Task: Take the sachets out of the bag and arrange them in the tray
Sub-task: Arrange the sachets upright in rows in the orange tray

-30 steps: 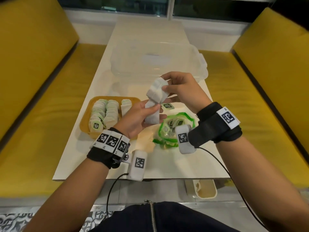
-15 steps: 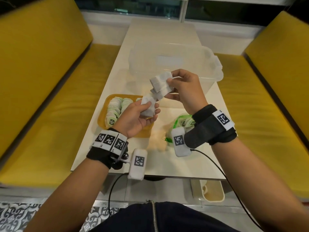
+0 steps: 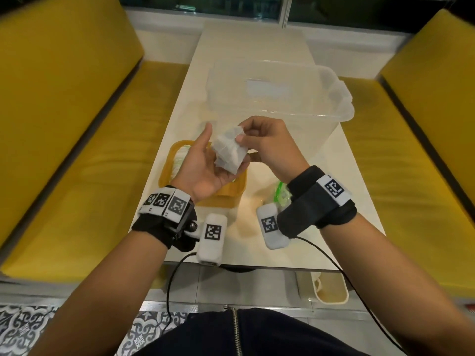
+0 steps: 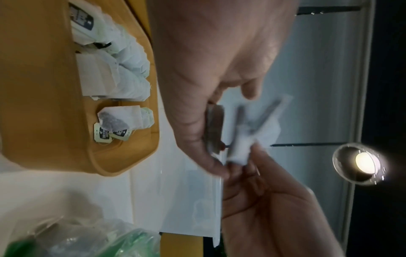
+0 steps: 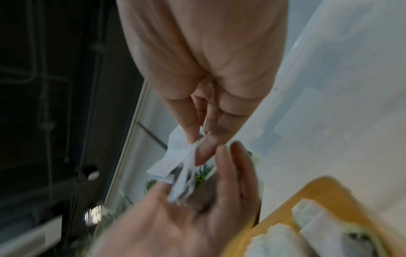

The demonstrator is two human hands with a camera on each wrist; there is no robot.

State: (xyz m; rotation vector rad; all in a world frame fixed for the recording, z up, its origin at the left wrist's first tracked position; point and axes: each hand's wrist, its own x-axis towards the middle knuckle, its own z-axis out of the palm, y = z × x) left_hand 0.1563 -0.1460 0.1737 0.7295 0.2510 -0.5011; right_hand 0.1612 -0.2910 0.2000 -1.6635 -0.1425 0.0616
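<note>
Yellow bench seats [image 3: 77, 140] flank a long white table [image 3: 252, 50]. On the table, far side, a big clear plastic tub [image 3: 282, 93]; nearer, a yellow tray [image 3: 167, 170] with rows of white sachets [image 4: 123, 69] standing packed along one side, a couple more lying loose at its end. Right of the tray, a crumpled green-and-clear bag [image 3: 281, 195], mostly hidden behind the right wrist strap. Both hands are raised over the tray's near end. Left hand [image 3: 205, 165] palm up, fingers loosely cupped under a small bunch of sachets [image 3: 230, 152], thumb stretched out and away. Right hand [image 3: 267, 142] curled, thumb and fingertips pinching the bunch's top edge. Wrist views blurred; exact sachet count in the bunch can't be told.
</note>
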